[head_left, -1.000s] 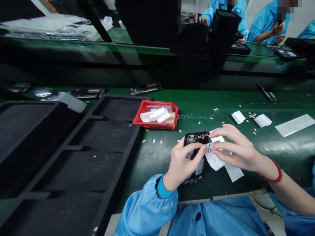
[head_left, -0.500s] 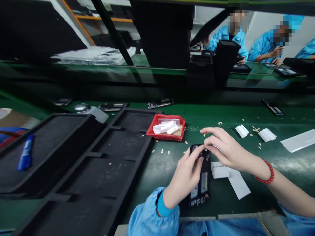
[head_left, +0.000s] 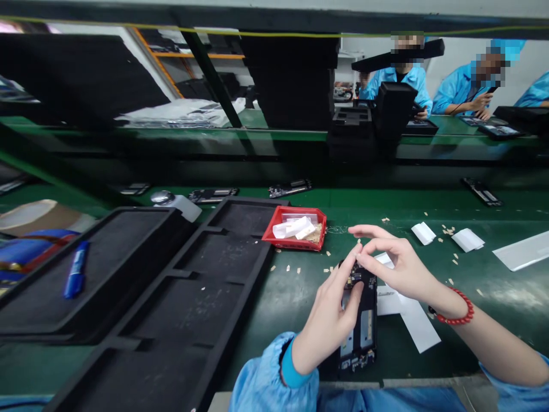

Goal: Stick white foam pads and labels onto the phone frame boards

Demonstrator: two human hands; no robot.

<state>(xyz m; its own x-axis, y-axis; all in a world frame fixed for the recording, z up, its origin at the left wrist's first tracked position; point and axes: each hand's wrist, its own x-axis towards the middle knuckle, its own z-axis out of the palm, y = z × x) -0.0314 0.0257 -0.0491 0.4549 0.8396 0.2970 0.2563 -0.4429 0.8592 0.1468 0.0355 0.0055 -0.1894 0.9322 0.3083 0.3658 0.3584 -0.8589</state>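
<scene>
Fingertips of both hands were met over the top end of an opened phone chassis [head_left: 359,320], which lay flat on the green worktop [head_left: 300,286] close to its near edge. In the single head view, the left hand [head_left: 328,317] was laid along the chassis's left side, its grip closed lightly on the upper edge, thumb and forefinger pressed there. The right hand [head_left: 401,266] was held above the same end, its forefinger and thumb pinched together at something too small to be made out; the other fingers were spread.

The chassis was judged light and stiff but fragile, with bare boards and connectors exposed, so a hold on its outer frame edges would be safest. Anything as small as the pinched piece would be easily dropped.

Just right of the grip, white paper slips [head_left: 403,312] lay partly under the right wrist, which bore a red bead bracelet [head_left: 454,309]. Beyond the grip a red bin [head_left: 295,230] of white scraps was seen, with small tan bits scattered about it. To the left, black foam trays [head_left: 180,286] were set, with a blue pen [head_left: 76,277] on the farthest. Nothing lay between the hands and the chassis. Other people in blue coats were seated well beyond, across the line.
</scene>
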